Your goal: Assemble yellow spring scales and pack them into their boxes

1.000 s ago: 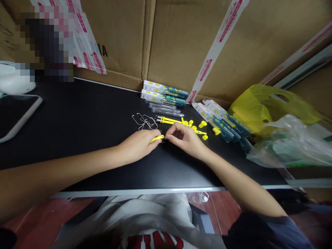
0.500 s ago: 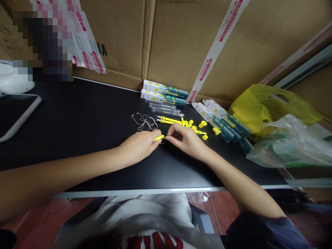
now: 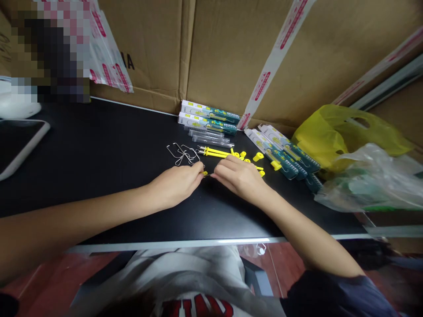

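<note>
My left hand (image 3: 180, 182) is closed in a pinch around a small yellow plastic piece (image 3: 205, 173), most of it hidden by the fingers. A thin metal wire (image 3: 209, 175) runs from that piece to the fingertips of my right hand (image 3: 239, 176), which are pinched on it. Just beyond the left fingers lie several bent metal hooks (image 3: 182, 154). Yellow plastic rods (image 3: 216, 152) with metal springs at one end rest behind my hands. Loose yellow caps (image 3: 258, 156) are scattered to the right, some partly covered by my right hand.
Clear plastic tubes (image 3: 211, 138) lie before two printed boxes (image 3: 208, 123) at the cardboard wall. More printed boxes (image 3: 286, 152) sit to the right, beside a yellow bag (image 3: 317, 132) and a clear plastic bag (image 3: 370, 185). A phone-like device (image 3: 23, 143) is at left.
My right hand has turned over, its back now facing up more, with its fingers closer together. The yellow piece has turned and shows less beyond my left fingers.
</note>
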{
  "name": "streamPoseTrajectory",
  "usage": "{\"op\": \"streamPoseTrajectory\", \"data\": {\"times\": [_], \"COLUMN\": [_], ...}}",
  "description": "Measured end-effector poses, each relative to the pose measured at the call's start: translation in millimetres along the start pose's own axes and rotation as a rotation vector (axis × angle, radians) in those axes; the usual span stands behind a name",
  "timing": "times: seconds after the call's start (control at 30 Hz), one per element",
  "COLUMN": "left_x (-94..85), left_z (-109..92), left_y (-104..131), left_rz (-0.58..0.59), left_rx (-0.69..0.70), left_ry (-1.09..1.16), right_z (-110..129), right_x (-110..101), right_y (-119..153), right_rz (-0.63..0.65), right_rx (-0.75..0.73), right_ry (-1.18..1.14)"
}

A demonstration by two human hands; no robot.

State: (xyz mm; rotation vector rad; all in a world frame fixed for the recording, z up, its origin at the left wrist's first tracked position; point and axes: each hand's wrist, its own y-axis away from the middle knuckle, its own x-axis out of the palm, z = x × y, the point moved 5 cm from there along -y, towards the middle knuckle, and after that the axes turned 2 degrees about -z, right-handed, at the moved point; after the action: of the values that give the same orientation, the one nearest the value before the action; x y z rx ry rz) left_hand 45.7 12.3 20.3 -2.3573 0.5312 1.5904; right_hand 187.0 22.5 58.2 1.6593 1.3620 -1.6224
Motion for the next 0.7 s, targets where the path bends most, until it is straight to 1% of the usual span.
{"op": "streamPoseTrajectory", "data": {"times": [0.1, 0.2, 0.33, 0.53, 0.7], "left_x": [0.7, 1.0, 2.2, 3.1, 5.2], "left_z": [0.0, -1.0, -2.0, -2.8, -2.9], "left_y": [0.0, 0.6, 1.0, -0.5, -1.3], "left_rz": [0.017, 0.017, 0.028, 0.026, 0.023], "left_rx": [0.011, 0.034, 0.029, 0.033, 0.032], "left_ry": [-0.002, -0.002, -0.010, -0.035, -0.062], "right_z": [3.3, 4.6, 7.4, 11.5, 11.5], "right_x": [-1.1, 1.0, 5.6, 4.9, 4.5], "right_y": [-0.5, -0.7, -0.3, -1.1, -1.1], "right_rz": [-0.021, -0.018, 0.015, -0.022, -0.007], "right_rx": [-0.017, 0.021, 0.059, 0.087, 0.141], "right_ry": [0.049, 0.078, 0.063, 0.062, 0.037]}}
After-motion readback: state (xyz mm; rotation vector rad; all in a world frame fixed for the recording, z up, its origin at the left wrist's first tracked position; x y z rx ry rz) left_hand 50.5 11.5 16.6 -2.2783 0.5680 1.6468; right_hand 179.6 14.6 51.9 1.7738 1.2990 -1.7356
